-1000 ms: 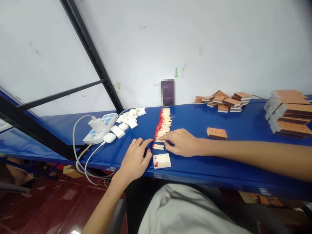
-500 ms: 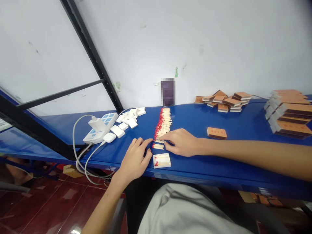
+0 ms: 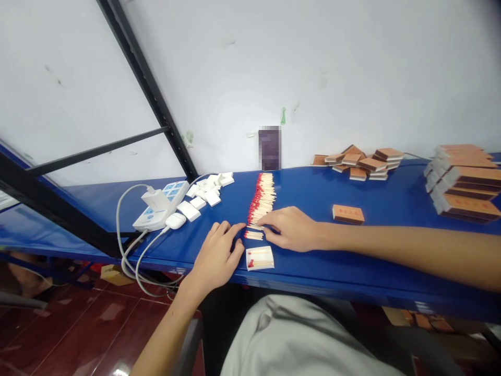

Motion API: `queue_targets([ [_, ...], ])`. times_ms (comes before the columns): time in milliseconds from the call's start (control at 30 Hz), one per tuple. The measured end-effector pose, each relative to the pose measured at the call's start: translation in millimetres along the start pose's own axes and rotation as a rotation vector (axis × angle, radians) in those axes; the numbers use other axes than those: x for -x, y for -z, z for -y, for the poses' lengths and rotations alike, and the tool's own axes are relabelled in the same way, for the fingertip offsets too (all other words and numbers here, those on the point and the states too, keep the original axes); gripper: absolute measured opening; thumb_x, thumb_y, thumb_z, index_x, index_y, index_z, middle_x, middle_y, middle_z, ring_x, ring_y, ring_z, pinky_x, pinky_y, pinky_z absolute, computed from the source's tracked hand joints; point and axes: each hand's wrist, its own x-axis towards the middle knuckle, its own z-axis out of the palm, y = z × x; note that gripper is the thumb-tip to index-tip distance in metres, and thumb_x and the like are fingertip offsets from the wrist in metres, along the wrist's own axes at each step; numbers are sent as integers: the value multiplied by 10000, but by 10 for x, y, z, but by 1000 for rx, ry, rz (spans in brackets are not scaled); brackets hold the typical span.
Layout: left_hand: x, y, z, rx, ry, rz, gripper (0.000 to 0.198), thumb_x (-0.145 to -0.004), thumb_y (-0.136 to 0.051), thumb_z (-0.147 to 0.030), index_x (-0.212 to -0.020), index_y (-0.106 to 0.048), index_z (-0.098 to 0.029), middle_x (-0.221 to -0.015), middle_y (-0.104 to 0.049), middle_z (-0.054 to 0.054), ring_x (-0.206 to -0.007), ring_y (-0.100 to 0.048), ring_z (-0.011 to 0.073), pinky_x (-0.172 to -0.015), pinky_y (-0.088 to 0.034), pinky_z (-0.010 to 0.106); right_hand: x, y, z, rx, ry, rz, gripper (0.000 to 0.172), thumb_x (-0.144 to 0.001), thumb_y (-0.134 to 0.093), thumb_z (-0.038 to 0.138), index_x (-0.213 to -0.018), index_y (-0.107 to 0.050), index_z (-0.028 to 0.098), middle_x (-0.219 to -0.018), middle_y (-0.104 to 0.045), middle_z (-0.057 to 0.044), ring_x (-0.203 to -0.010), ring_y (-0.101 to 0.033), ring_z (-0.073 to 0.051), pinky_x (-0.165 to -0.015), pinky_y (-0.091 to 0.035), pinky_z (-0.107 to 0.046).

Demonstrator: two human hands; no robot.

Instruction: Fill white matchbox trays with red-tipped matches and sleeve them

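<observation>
The match row (image 3: 263, 198) ends between the left hand (image 3: 218, 256), loosely parted, and right hand (image 3: 293, 228), whose grip I cannot tell. Left of the row: white trays (image 3: 189, 211), power strip (image 3: 155, 217); right: matchboxes (image 3: 373, 164).

No legible lettering. On the single matchbox (image 3: 348, 214), a row of red marks, too blurred to read; on the stacked matchboxes (image 3: 469, 175), similar red marks; on the white power strip (image 3: 158, 218), print likewise too small to decipher.
</observation>
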Motion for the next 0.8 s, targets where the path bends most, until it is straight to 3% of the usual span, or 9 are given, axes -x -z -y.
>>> queue_targets([
  [533, 17, 3, 7, -5, -7, -27, 431, -990, -373, -263, -1401, -502, -260, -1096, -511, 88, -993, -462, 262, -938, -430, 475, 2, -3, -21, -1, 19, 23, 320, -913, -487, 236, -1130, -721, 217, -1036, -754, -58, -852, -678, -196, -708, -424, -282],
  [800, 23, -12, 17, -74, 0, -3, 469, -983, -360, -244, -1434, -468, -318, -1332, -464, 100, -1238, -383, 314, -991, -388, 535, -1, -29, -48, -9, 53, 4, 315, -914, -489, 229, -1120, -726, 213, -1048, -748, -55, -873, -675, -184, -717, -422, -270],
])
